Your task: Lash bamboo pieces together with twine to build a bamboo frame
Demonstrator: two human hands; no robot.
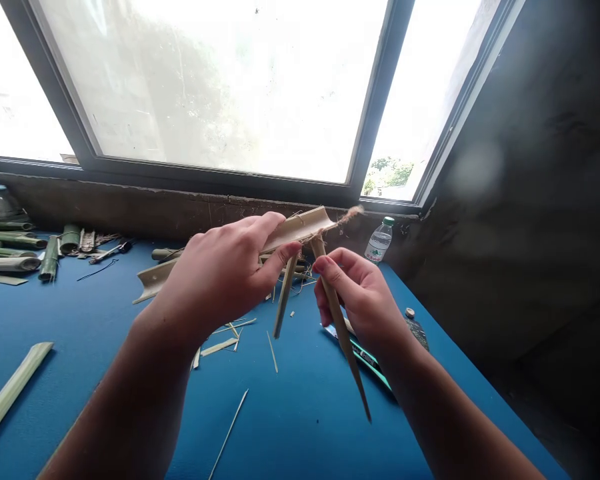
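Note:
My left hand is closed around a split bamboo half-tube, held above the table with its hollow side up. A frayed twine end sticks out past the tube's right end. Between thumb and fingers of my right hand is a long pointed bamboo strip. Its upper end meets the tube where twine is wound; its tip points down to the right. A second, shorter bamboo strip hangs below the tube beside my left thumb. My left fingers are partly hidden behind the tube.
Bamboo scraps lie scattered on the blue table. Green bamboo pieces are piled at the far left, near a split bamboo length. A water bottle stands back right; a teal-edged cutter-like tool lies below my right hand. Behind is a window.

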